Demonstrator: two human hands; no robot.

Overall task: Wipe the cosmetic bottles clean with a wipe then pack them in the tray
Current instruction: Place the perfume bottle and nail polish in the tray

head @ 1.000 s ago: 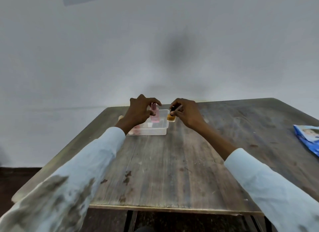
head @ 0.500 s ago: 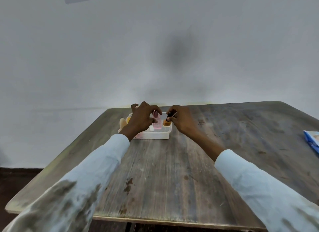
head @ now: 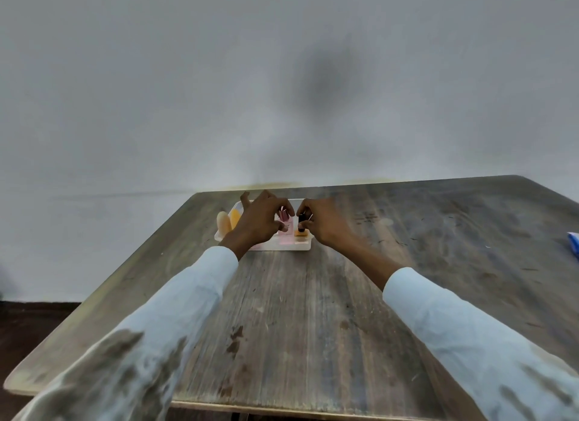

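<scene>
Left hand [head: 260, 223] pinches the pink bottle [head: 285, 229], right hand [head: 322, 224] pinches the amber bottle [head: 301, 228], over the tray [head: 300, 246]; blue pack [head: 574, 243] far right

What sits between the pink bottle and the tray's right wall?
In the head view, the small amber bottle with a black cap, held by the right hand.

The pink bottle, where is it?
In the head view, the pink bottle stands in the tray, left hand pinching it, beside the small orange bottle.
</scene>
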